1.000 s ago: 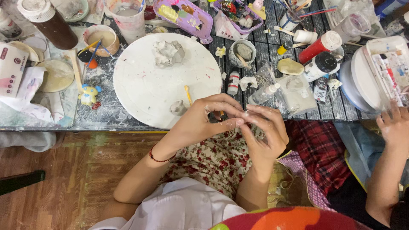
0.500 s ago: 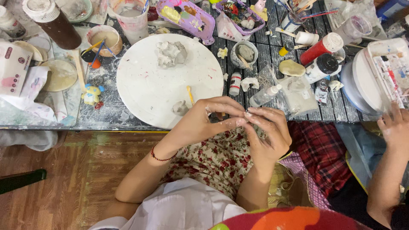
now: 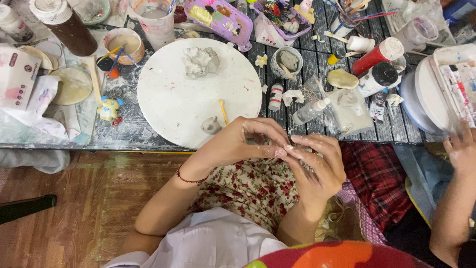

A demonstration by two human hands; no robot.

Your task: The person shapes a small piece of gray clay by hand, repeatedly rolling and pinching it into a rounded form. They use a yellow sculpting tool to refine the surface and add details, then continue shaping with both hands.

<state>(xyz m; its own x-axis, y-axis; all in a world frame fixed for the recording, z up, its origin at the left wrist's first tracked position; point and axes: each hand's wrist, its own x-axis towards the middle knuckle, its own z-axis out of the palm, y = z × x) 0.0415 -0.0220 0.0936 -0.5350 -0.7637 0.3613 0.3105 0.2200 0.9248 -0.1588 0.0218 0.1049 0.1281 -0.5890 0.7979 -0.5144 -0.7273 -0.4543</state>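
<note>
My left hand [image 3: 243,141] and my right hand [image 3: 317,166] meet over my lap, just off the table's front edge. Their clay-dusted fingertips pinch together on a small bit of clay that is mostly hidden between them. A red string bracelet [image 3: 191,178] sits on my left wrist. Just beyond my left hand lies a round white board [image 3: 168,99]. On it are a large grey clay lump [image 3: 201,60] at the far side, a small clay piece [image 3: 211,125] near my fingers and a yellow modelling tool [image 3: 224,111].
The table is crowded: a brown jar [image 3: 64,22], a bowl with brushes [image 3: 124,43], a purple tray [image 3: 218,17], a small cup of clay [image 3: 286,62], red [image 3: 377,53] and black [image 3: 377,78] paint bottles, a toy figure [image 3: 109,107]. Another person's hand [image 3: 461,149] rests at the right.
My hands stay joined at the same spot; the fingers have shifted slightly around what they pinch. The other person's hand at the right has barely moved.
</note>
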